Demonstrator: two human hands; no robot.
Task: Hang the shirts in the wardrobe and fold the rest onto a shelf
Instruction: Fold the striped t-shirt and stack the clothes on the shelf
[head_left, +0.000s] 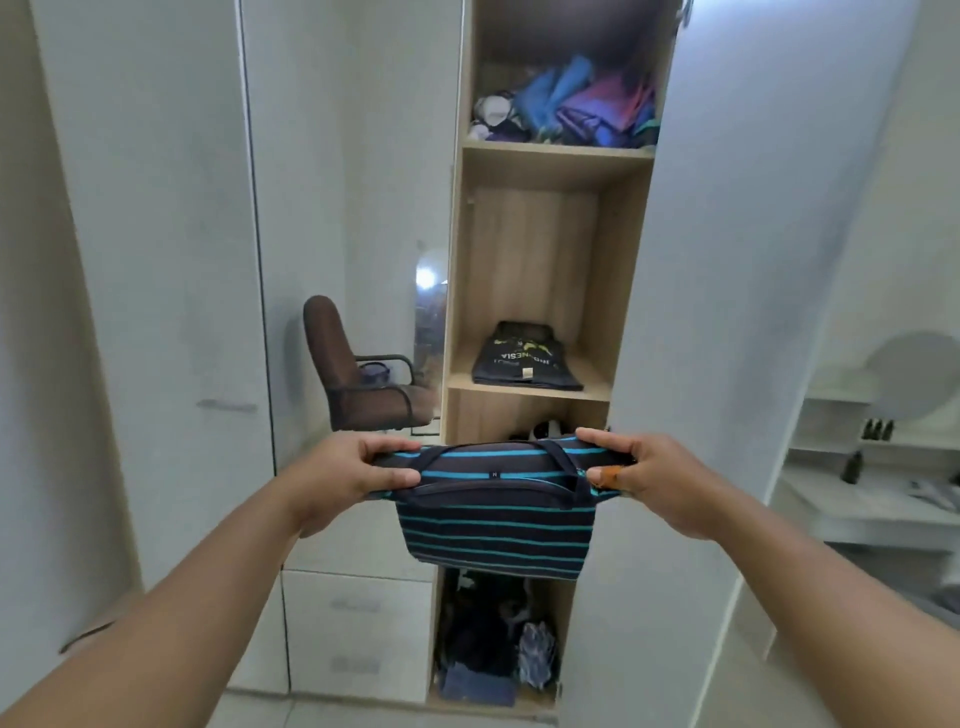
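Between both hands' fingers (387, 449) hangs the folded striped shirt (498, 525).

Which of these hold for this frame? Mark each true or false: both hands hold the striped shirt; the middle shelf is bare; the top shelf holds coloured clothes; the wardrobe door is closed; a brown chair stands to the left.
1. Both hands hold the striped shirt: true. The left hand and right hand grip the folded striped shirt at its ends.
2. The middle shelf is bare: false. A folded dark shirt lies on it.
3. The top shelf holds coloured clothes: true, a loose pile of clothes.
4. The wardrobe door is closed: false. The wardrobe door stands open.
5. A brown chair stands left: true, the brown chair.
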